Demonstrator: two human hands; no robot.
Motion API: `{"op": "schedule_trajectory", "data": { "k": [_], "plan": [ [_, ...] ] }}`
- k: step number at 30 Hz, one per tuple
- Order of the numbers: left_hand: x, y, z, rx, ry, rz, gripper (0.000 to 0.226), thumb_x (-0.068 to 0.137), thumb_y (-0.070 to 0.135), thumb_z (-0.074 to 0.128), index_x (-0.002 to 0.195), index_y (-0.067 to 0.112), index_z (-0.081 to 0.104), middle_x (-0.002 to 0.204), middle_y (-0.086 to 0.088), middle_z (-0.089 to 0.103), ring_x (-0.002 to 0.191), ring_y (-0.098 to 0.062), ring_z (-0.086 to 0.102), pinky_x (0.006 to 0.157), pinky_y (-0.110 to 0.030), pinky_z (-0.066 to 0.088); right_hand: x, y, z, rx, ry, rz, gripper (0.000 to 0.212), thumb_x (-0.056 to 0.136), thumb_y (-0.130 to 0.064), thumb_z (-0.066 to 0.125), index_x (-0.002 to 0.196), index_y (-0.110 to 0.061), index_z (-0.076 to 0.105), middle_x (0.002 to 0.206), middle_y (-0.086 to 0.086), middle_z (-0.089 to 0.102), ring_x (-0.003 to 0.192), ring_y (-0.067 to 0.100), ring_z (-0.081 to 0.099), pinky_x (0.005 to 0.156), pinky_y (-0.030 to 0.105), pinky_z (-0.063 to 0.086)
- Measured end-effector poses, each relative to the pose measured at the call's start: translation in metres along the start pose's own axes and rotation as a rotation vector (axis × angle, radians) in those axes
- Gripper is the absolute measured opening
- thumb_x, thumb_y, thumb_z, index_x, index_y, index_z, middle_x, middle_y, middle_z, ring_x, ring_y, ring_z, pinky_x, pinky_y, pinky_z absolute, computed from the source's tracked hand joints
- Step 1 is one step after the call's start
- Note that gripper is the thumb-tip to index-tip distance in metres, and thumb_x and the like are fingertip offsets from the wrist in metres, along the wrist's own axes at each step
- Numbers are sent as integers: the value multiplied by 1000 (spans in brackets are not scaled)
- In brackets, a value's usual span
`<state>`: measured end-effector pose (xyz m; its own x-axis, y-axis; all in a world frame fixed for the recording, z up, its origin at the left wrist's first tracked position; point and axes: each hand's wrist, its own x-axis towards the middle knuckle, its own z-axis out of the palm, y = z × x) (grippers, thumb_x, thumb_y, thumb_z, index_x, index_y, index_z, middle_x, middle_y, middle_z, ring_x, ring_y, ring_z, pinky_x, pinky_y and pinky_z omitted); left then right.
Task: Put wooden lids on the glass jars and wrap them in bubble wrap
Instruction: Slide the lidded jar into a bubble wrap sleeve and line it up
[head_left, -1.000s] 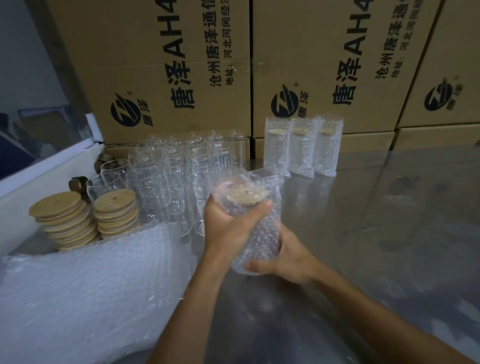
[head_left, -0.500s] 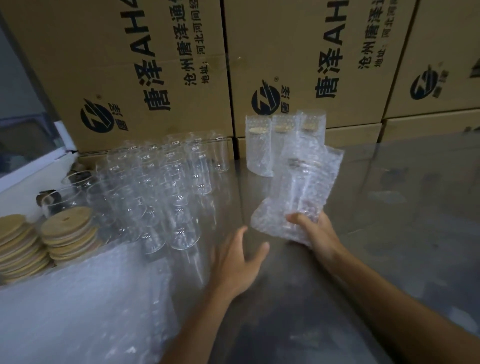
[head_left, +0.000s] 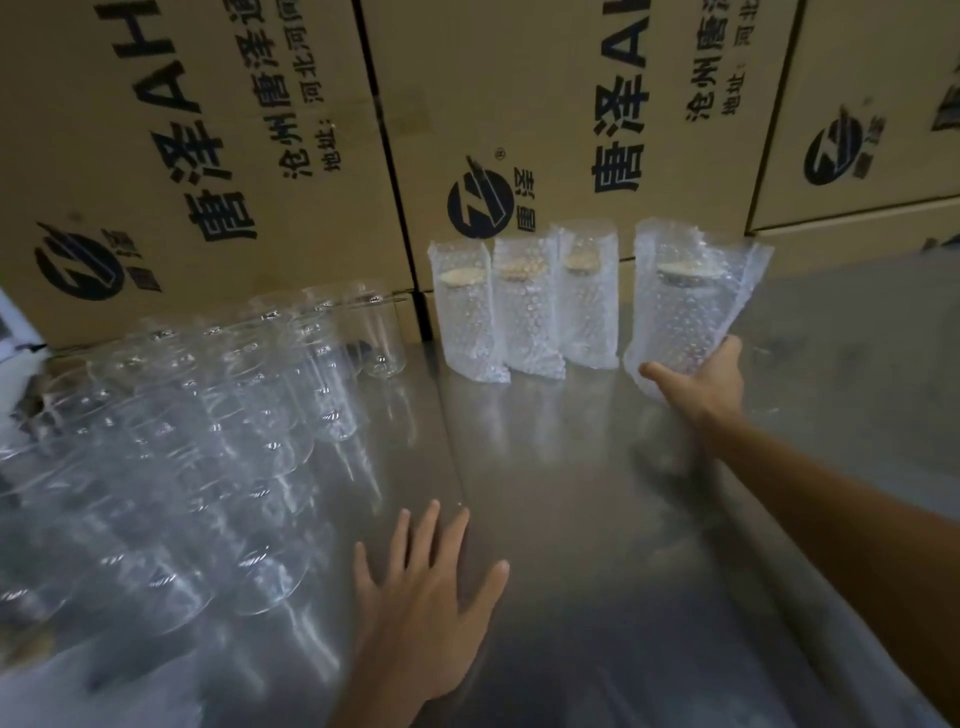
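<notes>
A bubble-wrapped jar is gripped at its base by the right hand, just beside three wrapped jars on the steel table; cardboard boxes are stacked behind. The left hand is spread flat on the table; bare glass jars are crowded at the left.

Printed cardboard cartons stacked along back of steel table.

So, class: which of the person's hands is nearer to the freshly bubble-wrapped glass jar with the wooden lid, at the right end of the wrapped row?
Right. The right hand grips the freshly wrapped jar at its base; the left hand hovers open, well away, nearer the camera.
</notes>
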<state>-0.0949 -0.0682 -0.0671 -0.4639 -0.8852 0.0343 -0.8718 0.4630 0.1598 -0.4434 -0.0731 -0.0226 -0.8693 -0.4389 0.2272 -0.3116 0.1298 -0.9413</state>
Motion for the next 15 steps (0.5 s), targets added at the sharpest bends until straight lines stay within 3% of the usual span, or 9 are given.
{"op": "schedule_trajectory", "data": {
  "k": [2, 4, 6, 8, 15],
  "plan": [
    [0, 5, -1, 14, 49, 1, 87, 71, 85, -8, 151, 54, 4, 164, 23, -5, 153, -8, -9, 121, -55, 0, 24, 1, 9, -14, 17, 5, 82, 74, -27, 88, 136, -12, 36, 137, 13, 53, 126, 35, 55, 99, 43, 46],
    [-1, 14, -7, 69, 77, 9, 81, 74, 80, 9, 145, 52, 40, 159, 18, 31, 149, -14, 28, 116, -61, 25, 45, 1, 19, -18, 25, 5, 82, 73, -28, 89, 134, -14, 36, 136, 12, 53, 125, 34, 55, 101, 45, 46],
    [1, 16, -12, 52, 115, 38, 69, 74, 72, 33, 119, 36, 72, 132, 5, 66, 121, -24, 64, 91, -67, 48, 63, 2, 30, -22, 33, -9, 81, 73, -29, 88, 133, -14, 36, 136, 12, 53, 127, 35, 54, 104, 47, 46],
    [2, 16, -11, 101, 142, 25, 66, 71, 70, 39, 108, 31, 77, 121, 2, 72, 107, -28, 71, 80, -68, 51, 79, 3, 40, -30, 34, -34, 80, 74, -28, 88, 133, -13, 35, 137, 12, 51, 128, 35, 52, 107, 50, 46],
    [6, 18, -10, 159, 137, -18, 67, 65, 70, 39, 101, 31, 79, 114, 1, 74, 99, -29, 73, 74, -67, 51, 104, 14, 61, -47, -96, -7, 84, 79, -25, 85, 141, -11, 30, 144, 14, 47, 134, 35, 48, 108, 49, 42]
  ]
}}
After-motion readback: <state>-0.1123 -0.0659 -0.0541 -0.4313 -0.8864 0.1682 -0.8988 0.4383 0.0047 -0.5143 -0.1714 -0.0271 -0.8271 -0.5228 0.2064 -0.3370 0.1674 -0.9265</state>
